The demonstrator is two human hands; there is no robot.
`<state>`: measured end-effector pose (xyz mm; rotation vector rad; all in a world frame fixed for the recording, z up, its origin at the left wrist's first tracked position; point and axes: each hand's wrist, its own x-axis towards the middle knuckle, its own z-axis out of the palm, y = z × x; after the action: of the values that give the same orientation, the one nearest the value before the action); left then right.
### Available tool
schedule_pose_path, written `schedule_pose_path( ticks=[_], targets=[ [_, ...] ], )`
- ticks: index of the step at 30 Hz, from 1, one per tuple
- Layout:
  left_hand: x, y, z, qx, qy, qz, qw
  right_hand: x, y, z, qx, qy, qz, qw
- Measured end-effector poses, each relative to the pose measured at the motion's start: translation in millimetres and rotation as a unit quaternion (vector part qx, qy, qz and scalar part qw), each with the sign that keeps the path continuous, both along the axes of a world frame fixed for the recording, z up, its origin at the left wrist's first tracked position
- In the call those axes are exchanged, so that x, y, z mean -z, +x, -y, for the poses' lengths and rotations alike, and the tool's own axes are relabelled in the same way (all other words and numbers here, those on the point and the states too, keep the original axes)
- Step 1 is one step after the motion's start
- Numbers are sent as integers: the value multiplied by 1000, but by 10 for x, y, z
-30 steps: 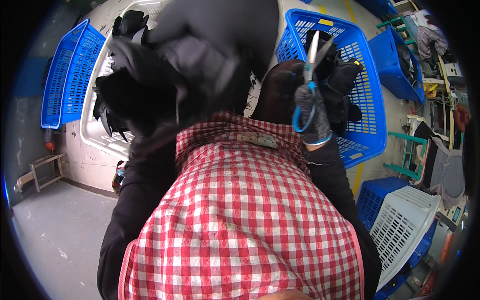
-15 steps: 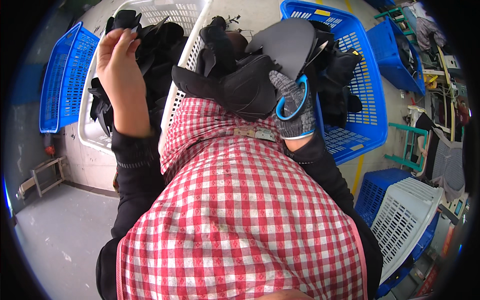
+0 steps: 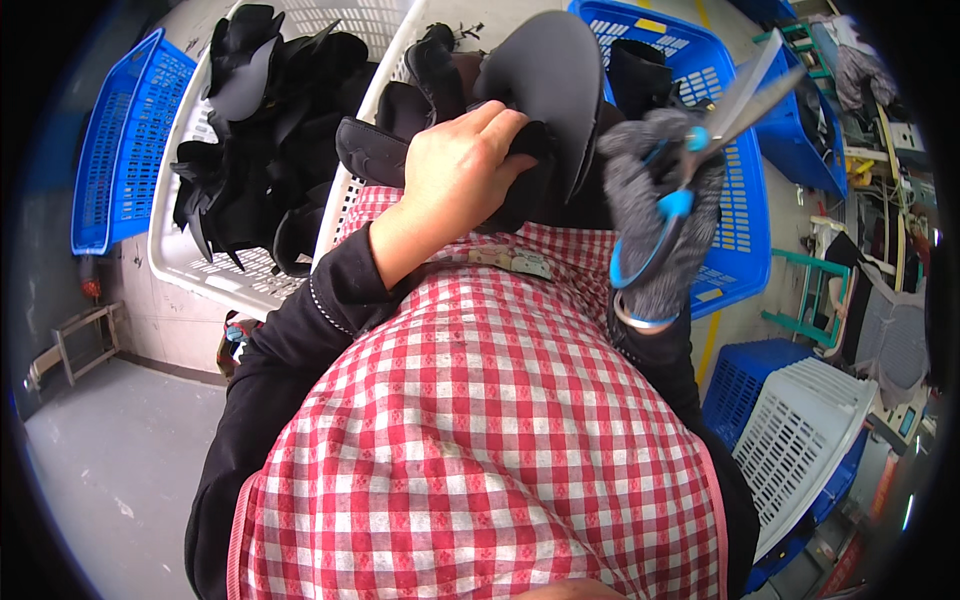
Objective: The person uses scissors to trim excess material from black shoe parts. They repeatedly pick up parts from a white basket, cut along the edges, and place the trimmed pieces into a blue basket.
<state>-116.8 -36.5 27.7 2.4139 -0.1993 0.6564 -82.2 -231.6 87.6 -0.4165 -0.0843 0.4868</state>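
My bare left hand (image 3: 460,165) is closed on a black fabric piece (image 3: 545,75) with a broad, smooth, rounded panel standing up from it. Its fingertips are partly hidden behind the fabric. In a grey knitted glove, my right hand (image 3: 660,210) grips a pair of scissors (image 3: 745,105) with black and blue handles. Their blades point up and to the right, parted, away from the fabric. More black pieces (image 3: 375,150) lie bunched in front of my lap, left of the one I hold.
A white basket (image 3: 185,255) heaped with black pieces (image 3: 275,110) stands on my left. To my right is a blue basket (image 3: 750,200), also with black pieces in it. Stacked white and blue baskets (image 3: 805,430) sit at lower right. Another blue basket (image 3: 125,150) leans at far left.
My left hand has come from over the white basket to the black piece and taken hold of it. My right hand has moved right, with the scissors now raised and their blades parted.
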Motion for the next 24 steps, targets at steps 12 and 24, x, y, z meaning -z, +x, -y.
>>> schedule_pose_path(
  ticks=[12, 24],
  targets=[
    [8, 102, -629, 163, -268, -167, 935, 879, 11, 15, -111, -501, 314, 799],
    [141, 168, -663, 160, -283, -161, 932, 864, -59, 17, -150, -512, 309, 787]
  ],
)
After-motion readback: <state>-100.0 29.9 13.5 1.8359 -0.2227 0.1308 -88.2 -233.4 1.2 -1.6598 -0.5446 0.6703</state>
